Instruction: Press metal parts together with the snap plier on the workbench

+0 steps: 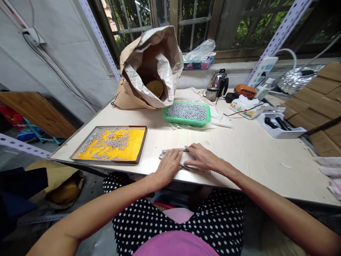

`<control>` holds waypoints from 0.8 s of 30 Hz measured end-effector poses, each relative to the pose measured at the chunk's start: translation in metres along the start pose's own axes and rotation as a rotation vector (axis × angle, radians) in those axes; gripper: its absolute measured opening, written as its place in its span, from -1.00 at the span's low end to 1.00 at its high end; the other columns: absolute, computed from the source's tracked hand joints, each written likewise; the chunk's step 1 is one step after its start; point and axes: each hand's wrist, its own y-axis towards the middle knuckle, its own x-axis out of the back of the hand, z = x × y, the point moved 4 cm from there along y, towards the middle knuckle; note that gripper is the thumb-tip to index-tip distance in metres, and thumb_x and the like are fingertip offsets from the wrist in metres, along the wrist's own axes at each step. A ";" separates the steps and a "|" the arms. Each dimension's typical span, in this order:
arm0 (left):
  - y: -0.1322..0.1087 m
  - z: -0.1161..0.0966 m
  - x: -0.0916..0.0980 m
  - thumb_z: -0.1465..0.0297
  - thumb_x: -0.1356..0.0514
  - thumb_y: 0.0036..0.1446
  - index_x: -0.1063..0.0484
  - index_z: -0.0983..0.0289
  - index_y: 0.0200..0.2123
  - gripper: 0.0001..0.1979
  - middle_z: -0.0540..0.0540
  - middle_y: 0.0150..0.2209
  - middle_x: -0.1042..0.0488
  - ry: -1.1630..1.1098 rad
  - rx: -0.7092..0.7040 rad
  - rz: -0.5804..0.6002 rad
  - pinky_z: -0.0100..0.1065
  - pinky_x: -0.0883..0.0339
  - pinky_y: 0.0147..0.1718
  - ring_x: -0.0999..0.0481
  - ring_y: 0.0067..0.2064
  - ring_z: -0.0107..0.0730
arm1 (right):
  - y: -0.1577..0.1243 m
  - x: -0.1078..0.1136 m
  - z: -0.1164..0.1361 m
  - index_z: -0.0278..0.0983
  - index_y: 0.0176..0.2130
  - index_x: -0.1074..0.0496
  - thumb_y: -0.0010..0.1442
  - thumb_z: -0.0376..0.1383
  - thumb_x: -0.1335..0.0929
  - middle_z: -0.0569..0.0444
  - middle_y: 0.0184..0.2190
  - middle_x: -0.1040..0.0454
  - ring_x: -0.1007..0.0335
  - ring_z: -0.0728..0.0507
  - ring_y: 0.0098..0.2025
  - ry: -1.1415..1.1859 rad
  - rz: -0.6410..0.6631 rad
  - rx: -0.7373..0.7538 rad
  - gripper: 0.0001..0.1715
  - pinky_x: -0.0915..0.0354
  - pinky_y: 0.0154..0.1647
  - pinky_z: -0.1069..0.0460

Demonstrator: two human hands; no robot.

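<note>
A narrow grey metal piece (161, 154) lies on the pale table near its front edge, mostly hidden under my hands. My left hand (169, 164) rests over its left part, fingers close together and wrapped on it. From the right, my right hand (201, 157) pinches its other end between thumb and fingers. To the left is a shallow tray (143, 145) with a yellow bottom and many small metal pins (114, 142) scattered over it. Beyond my hands, a green basket (209, 115) is filled with similar pins (188, 111).
A large open paper sack (128, 94) stands at the back left. Along the back right are a metal pot (218, 83), an orange device (245, 91), a tissue box (246, 108) and a white holder (285, 133). Cardboard (322, 103) stands at the right.
</note>
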 end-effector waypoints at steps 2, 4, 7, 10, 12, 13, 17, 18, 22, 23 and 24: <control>-0.015 -0.013 -0.008 0.35 -0.17 0.25 -0.08 0.38 0.28 -0.41 0.39 0.27 -0.21 -0.010 -0.023 -0.060 0.07 -0.10 0.24 -0.16 0.32 0.05 | 0.001 0.001 -0.009 -0.32 0.04 -0.39 0.33 -0.13 -0.29 -0.11 -0.15 -0.45 -0.35 -0.19 -0.11 0.067 -0.009 -0.006 -0.60 -0.24 -0.10 -0.04; -0.027 -0.025 -0.016 0.28 -0.13 0.29 -0.04 0.34 0.30 -0.40 0.36 0.29 -0.20 -0.030 -0.039 -0.100 0.06 -0.12 0.24 -0.12 0.35 0.03 | 0.002 0.001 -0.015 -0.31 0.05 -0.41 0.34 -0.25 -0.27 -0.09 -0.17 -0.47 -0.35 -0.19 -0.10 0.072 -0.024 -0.040 -0.67 -0.23 -0.07 -0.03; -0.036 -0.036 -0.020 0.13 -0.07 0.31 -0.12 0.31 0.28 -0.42 0.31 0.28 -0.24 -0.042 -0.059 -0.098 0.11 -0.09 0.25 -0.11 0.35 0.05 | 0.008 -0.002 -0.017 -0.30 -0.06 -0.48 0.27 -0.35 -0.31 -0.07 -0.20 -0.47 -0.32 -0.21 -0.10 -0.009 -0.028 -0.070 -0.75 -0.21 -0.07 -0.02; -0.037 -0.040 -0.019 0.05 -0.02 0.30 -0.23 0.26 0.20 -0.46 0.24 0.22 -0.34 -0.055 -0.080 -0.072 0.14 -0.02 0.28 -0.17 0.32 0.04 | 0.023 -0.004 -0.020 -0.29 -0.21 -0.52 0.28 -0.34 -0.32 -0.05 -0.24 -0.48 -0.31 -0.20 -0.13 -0.089 -0.052 -0.113 -0.84 -0.18 -0.12 -0.02; -0.036 -0.040 -0.017 0.04 -0.01 0.30 -0.26 0.25 0.18 -0.47 0.22 0.18 -0.38 -0.062 -0.071 -0.071 0.13 0.00 0.28 -0.21 0.30 0.02 | 0.033 -0.003 -0.022 -0.28 -0.22 -0.52 0.28 -0.32 -0.33 -0.03 -0.24 -0.48 -0.30 -0.20 -0.13 -0.110 -0.067 -0.134 -0.85 -0.16 -0.12 -0.02; -0.035 -0.039 -0.016 0.03 0.00 0.30 -0.26 0.25 0.18 -0.46 0.23 0.17 -0.38 -0.063 -0.065 -0.074 0.13 0.00 0.28 -0.21 0.30 0.02 | 0.037 -0.003 -0.022 -0.28 -0.21 -0.53 0.28 -0.31 -0.34 -0.04 -0.23 -0.49 -0.30 -0.20 -0.12 -0.124 -0.072 -0.142 -0.85 -0.16 -0.12 -0.03; -0.035 -0.038 -0.019 -0.01 -0.01 0.28 -0.22 0.29 0.21 -0.38 0.27 0.23 -0.31 -0.057 -0.072 -0.105 0.17 0.05 0.29 -0.14 0.33 0.05 | 0.043 -0.001 0.001 -0.29 -0.13 -0.53 0.29 -0.35 -0.32 -0.08 -0.18 -0.47 -0.26 -0.22 -0.10 -0.213 -0.114 -0.090 -0.80 -0.13 -0.15 -0.04; -0.035 -0.038 -0.021 -0.02 -0.02 0.27 -0.21 0.30 0.22 -0.36 0.28 0.25 -0.29 -0.055 -0.083 -0.111 0.17 0.06 0.29 -0.12 0.34 0.06 | 0.044 -0.002 0.014 -0.26 -0.10 -0.53 0.29 -0.35 -0.32 -0.07 -0.16 -0.46 -0.25 -0.22 -0.09 -0.214 -0.119 -0.025 -0.78 -0.13 -0.15 -0.04; -0.036 -0.035 -0.030 -0.01 -0.09 0.24 -0.24 0.37 0.21 -0.33 0.35 0.21 -0.33 -0.068 -0.082 -0.094 0.08 -0.04 0.26 -0.23 0.28 0.09 | 0.056 -0.015 0.073 -0.09 -0.10 -0.56 0.24 -0.29 -0.40 -0.01 -0.15 -0.45 -0.21 -0.21 -0.08 -0.154 -0.005 0.271 -0.78 -0.11 -0.19 -0.03; -0.036 -0.035 -0.032 0.00 -0.10 0.24 -0.26 0.38 0.20 -0.34 0.35 0.19 -0.35 -0.080 -0.072 -0.085 0.05 -0.09 0.24 -0.27 0.25 0.09 | 0.061 -0.020 0.084 -0.08 -0.13 -0.57 0.23 -0.27 -0.40 -0.01 -0.16 -0.45 -0.20 -0.21 -0.09 -0.149 0.037 0.316 -0.80 -0.11 -0.21 -0.03; -0.037 -0.034 -0.035 0.01 -0.10 0.24 -0.27 0.38 0.20 -0.35 0.35 0.18 -0.37 -0.095 -0.064 -0.076 0.02 -0.14 0.21 -0.31 0.23 0.08 | 0.066 -0.024 0.094 -0.09 -0.17 -0.58 0.23 -0.27 -0.40 -0.01 -0.18 -0.45 -0.20 -0.21 -0.09 -0.153 0.073 0.349 -0.84 -0.10 -0.22 -0.03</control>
